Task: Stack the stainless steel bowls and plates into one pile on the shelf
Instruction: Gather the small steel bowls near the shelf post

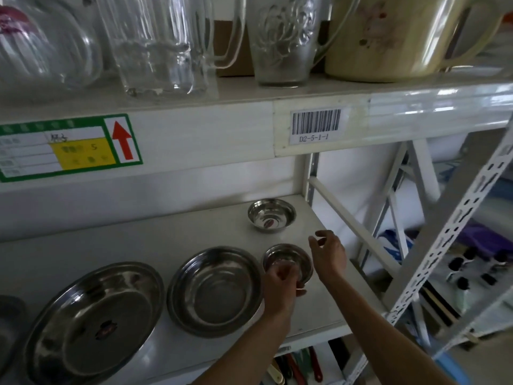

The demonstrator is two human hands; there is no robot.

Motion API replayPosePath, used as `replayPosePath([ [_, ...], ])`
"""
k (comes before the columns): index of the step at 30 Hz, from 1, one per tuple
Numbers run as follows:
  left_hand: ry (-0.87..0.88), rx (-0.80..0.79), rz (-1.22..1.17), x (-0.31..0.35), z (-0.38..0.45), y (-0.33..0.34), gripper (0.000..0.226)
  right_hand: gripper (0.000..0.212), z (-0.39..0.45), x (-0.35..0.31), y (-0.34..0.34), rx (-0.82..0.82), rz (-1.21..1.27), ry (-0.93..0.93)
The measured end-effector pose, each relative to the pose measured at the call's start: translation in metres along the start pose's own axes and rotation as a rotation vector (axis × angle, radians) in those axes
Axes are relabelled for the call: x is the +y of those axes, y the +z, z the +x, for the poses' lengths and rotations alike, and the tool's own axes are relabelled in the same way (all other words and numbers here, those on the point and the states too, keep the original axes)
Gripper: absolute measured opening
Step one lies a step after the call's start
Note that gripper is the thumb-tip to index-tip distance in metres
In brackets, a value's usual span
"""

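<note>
Four steel pieces lay separately on the shelf (138, 234) when I looked, so by my reckoning the stacking had barely begun. The large plate (94, 323) sat at the left front, the medium bowl (215, 290) just beside it to the right, the small bowl (288, 262) next along, and the far small bowl (272, 214) stood apart toward the back right corner. Nothing was nested in anything yet. A fifth dark rim showed at the extreme left edge, but I could not tell what it was.

My left hand (281, 284) was closed over the near rim of the small bowl, fingers curled on the edge; whether the bowl had left the shelf I could not tell. My right hand (329, 252) hovered just beside that bowl's right side, fingers loosely spread and holding nothing.

I judged every piece remained to be gathered: medium bowl into the plate, then both small bowls on top.
</note>
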State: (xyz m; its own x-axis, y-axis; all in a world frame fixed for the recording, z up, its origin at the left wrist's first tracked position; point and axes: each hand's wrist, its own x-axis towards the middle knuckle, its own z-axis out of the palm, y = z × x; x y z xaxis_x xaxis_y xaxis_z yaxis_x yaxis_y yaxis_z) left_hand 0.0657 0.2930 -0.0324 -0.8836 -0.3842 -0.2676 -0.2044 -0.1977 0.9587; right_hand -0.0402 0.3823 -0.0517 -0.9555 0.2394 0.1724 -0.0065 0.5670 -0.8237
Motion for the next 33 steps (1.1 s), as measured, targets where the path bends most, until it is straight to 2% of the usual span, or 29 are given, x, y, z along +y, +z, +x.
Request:
replayPosePath([
  [3,-0.003,-0.016,0.028,-0.005,0.000,0.010,0.022,0.028,0.004,0.005,-0.010,-0.006,-0.008,0.025],
  [8,-0.023,-0.004,0.042,0.001,0.010,0.019,0.021,0.030,0.009,0.013,-0.022,-0.034,0.001,0.057],
  [12,0.018,0.101,0.131,0.014,0.031,0.027,0.026,0.031,0.011,0.014,-0.027,-0.062,-0.004,0.091],
  [15,0.039,0.112,0.150,0.025,0.046,0.029,0.021,0.032,0.010,0.011,-0.028,-0.080,0.014,0.119],
  [20,-0.033,0.091,0.041,0.041,0.077,0.025,0.023,0.034,0.011,0.008,-0.029,-0.097,0.033,0.134],
  [28,-0.058,0.191,0.051,0.059,0.138,0.008,0.019,0.037,0.009,0.002,-0.025,-0.120,0.074,0.120],
  [33,-0.111,0.230,0.110,0.049,0.182,-0.011,0.059,0.038,0.006,0.001,-0.020,-0.139,0.087,0.122],
])
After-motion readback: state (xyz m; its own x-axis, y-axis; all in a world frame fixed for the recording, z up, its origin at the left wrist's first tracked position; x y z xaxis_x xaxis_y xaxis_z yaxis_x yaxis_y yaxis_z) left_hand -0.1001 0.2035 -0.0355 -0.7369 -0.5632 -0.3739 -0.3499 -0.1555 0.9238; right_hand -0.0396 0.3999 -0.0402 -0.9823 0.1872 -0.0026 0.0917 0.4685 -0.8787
